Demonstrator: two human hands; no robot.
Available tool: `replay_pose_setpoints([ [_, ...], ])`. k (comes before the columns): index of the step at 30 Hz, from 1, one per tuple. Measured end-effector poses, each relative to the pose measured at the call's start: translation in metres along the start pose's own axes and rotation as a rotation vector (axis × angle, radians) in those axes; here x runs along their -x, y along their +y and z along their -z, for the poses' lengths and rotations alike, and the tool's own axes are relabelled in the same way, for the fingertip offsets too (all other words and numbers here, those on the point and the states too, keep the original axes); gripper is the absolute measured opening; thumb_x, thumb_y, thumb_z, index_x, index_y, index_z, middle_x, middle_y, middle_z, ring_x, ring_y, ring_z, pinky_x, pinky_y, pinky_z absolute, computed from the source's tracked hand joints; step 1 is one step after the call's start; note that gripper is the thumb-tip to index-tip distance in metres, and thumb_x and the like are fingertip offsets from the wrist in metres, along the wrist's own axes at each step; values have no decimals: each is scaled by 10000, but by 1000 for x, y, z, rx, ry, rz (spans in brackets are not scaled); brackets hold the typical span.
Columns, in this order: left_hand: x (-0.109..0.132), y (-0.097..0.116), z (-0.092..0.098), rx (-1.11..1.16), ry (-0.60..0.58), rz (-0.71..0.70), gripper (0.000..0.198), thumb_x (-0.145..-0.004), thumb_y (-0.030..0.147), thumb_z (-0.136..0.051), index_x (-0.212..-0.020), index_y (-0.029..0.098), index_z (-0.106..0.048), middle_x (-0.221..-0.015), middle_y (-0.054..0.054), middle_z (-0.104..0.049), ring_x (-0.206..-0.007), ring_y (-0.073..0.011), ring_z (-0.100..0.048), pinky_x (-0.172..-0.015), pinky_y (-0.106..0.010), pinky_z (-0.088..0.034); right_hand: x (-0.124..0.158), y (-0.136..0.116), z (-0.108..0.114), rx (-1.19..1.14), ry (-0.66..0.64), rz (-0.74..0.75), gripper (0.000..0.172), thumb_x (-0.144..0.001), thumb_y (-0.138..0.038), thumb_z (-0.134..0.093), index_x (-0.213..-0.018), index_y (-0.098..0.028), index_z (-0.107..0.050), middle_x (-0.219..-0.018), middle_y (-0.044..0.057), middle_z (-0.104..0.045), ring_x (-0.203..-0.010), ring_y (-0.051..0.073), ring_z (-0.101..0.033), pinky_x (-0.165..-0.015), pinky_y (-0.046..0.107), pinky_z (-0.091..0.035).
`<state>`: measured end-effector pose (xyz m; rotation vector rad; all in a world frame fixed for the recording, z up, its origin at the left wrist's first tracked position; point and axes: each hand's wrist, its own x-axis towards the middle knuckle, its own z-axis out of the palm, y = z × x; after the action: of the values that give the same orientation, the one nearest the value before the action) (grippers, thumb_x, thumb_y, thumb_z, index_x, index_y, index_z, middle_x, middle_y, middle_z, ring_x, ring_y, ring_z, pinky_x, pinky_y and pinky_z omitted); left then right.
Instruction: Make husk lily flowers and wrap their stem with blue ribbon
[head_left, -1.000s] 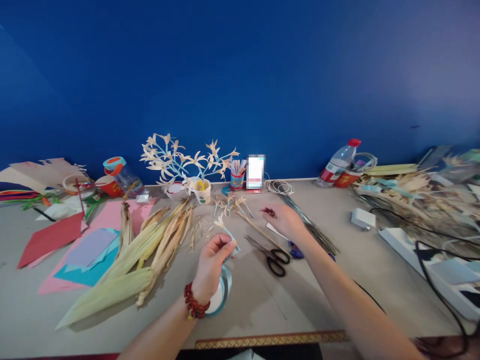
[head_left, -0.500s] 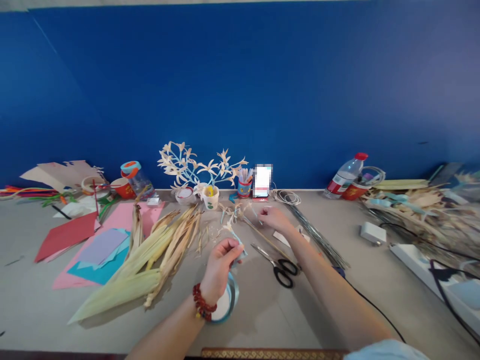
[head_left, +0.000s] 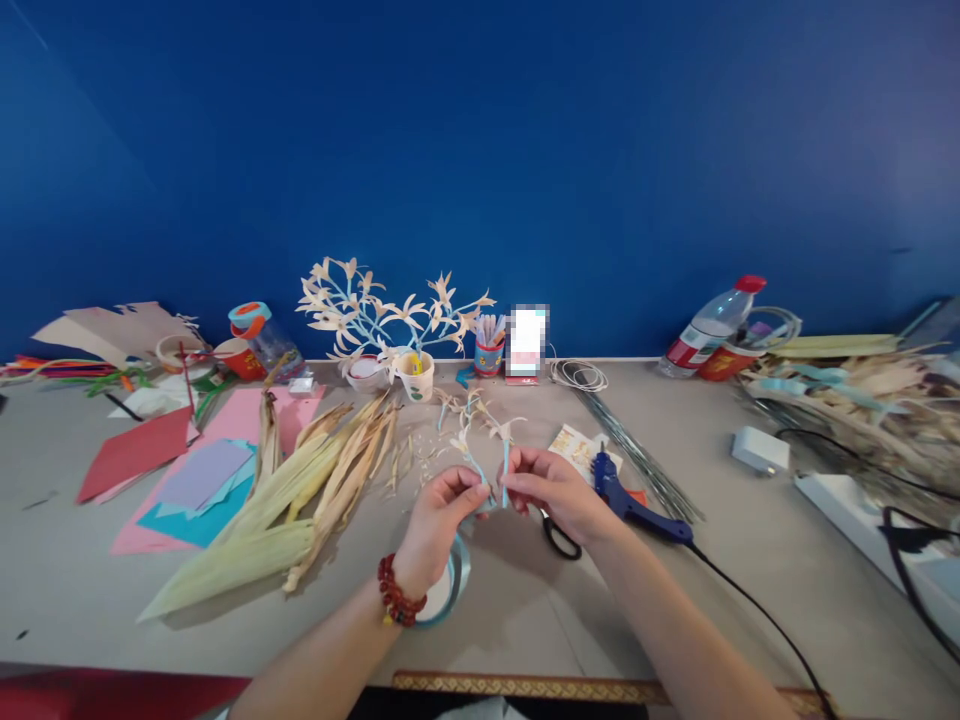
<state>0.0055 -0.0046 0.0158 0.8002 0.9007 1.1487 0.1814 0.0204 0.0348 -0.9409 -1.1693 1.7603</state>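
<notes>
My left hand (head_left: 441, 515) pinches a corn-husk flower (head_left: 462, 442) by its light-blue wrapped stem. Close beside it, my right hand (head_left: 559, 497) grips a second husk flower (head_left: 505, 430), whose blue stem stands upright; the two stems are a small gap apart. Below my left wrist lies a roll of light-blue ribbon (head_left: 460, 578), partly covered by the hand. Black-handled scissors (head_left: 562, 540) are mostly hidden under my right hand. A few more husk flowers (head_left: 472, 403) lie on the table just beyond my hands.
Corn husks (head_left: 255, 545) and coloured paper (head_left: 202, 480) spread to the left. Behind stands a white cup (head_left: 415, 380) of finished husk flowers. A blue glue gun (head_left: 637, 508) with its cord, metal wires (head_left: 645, 455) and a power strip (head_left: 847, 520) are to the right.
My right hand has come back toward my left hand, bringing a second flower from the table. The glue gun, earlier hidden by my right arm, now shows.
</notes>
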Motion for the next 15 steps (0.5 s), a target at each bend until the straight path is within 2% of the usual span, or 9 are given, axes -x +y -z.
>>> replay_pose_setpoints([
  [9, 2, 3, -2, 20, 20, 27, 246, -659, 324, -831, -724, 160, -660, -692, 11, -582, -639, -104, -519, -602, -217, -467, 0, 3, 6, 42, 24, 46, 310, -722, -395, -802, -750, -178, -582, -665, -13, -627, -554, 100, -543, -543, 237, -443],
  [15, 2, 2, 1, 23, -17, 24, 223, -692, 319, -814, -724, 160, -660, -695, 3, -605, -667, -109, -535, -615, -213, -468, 3, 5, -5, 22, -4, 31, 320, -776, -444, -751, -764, -189, -559, -622, -20, -613, -537, 106, -546, -497, 223, -448],
])
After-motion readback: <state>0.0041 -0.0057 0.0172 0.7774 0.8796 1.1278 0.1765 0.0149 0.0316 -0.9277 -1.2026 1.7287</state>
